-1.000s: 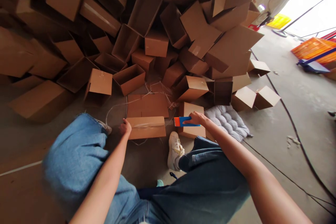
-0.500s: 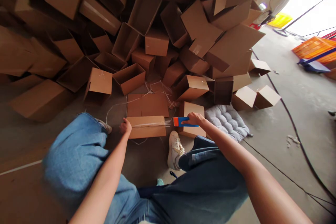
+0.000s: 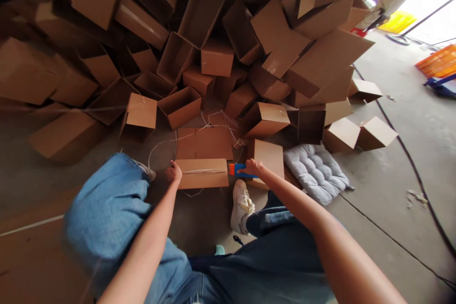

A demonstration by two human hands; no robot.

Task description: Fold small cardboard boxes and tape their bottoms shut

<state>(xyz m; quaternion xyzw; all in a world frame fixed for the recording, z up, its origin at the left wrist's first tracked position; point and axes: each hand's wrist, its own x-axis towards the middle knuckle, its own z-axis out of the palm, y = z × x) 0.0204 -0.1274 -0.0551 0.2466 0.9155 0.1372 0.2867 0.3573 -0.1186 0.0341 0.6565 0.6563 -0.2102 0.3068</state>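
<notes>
A narrow cardboard box (image 3: 204,179) lies between my feet, with a shiny strip of clear tape (image 3: 201,171) along its top seam. My left hand (image 3: 174,173) is closed on the left end of this box, the thumb up. In my right hand (image 3: 254,167) is a blue tape dispenser (image 3: 242,170) with an orange front, held level. Its orange front points at the box's right end, very close to it; whether they touch I cannot tell. A flat brown cardboard piece (image 3: 204,142) lies just behind the box.
A big heap of empty open cartons (image 3: 217,57) fills the space ahead. Another carton (image 3: 267,156) stands under my right forearm, beside a grey cushion (image 3: 317,171). Loose white strapping (image 3: 156,145) trails behind the box. A black cable (image 3: 409,152) crosses the floor at right.
My right hand has brought the tape dispenser left, up to the box's right end. The tape strip that stuck out past that end no longer shows. My left hand stays on the box.
</notes>
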